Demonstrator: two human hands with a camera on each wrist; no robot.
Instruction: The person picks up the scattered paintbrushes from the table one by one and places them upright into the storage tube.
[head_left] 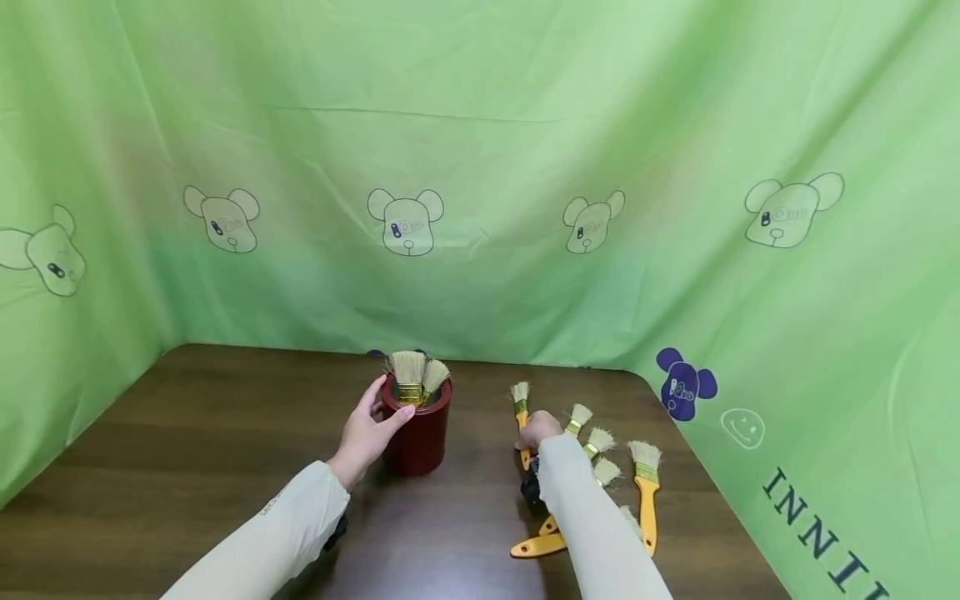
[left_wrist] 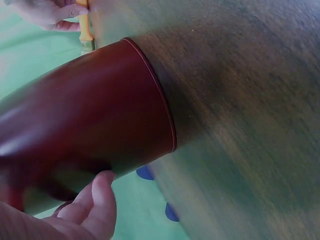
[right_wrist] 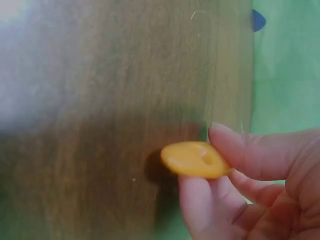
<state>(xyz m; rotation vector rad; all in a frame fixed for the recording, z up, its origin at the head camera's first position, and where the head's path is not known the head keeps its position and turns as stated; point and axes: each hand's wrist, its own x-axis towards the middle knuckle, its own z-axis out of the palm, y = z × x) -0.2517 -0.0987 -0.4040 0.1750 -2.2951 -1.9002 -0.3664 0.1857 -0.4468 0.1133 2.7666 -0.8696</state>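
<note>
A dark red cylindrical holder (head_left: 422, 442) stands upright on the table, with paintbrushes (head_left: 409, 367) inside it, bristles up. My left hand (head_left: 365, 435) grips it near the rim, thumb on the near side and fingers round the left. In the left wrist view, curled fingers (left_wrist: 97, 205) lie against the wall of the holder (left_wrist: 90, 100). To its right, my right hand (head_left: 540, 429) pinches a paintbrush (head_left: 521, 404) by its orange handle, bristles pointing away. The right wrist view shows the handle's end (right_wrist: 190, 160) between thumb and fingers, over the table.
Several more paintbrushes with orange handles lie on the wooden table (head_left: 225, 442), partly under the right sleeve (head_left: 592, 517). One paintbrush (head_left: 647, 500) lies apart at the far right. A green printed cloth (head_left: 480, 283) hangs behind the table and along both sides.
</note>
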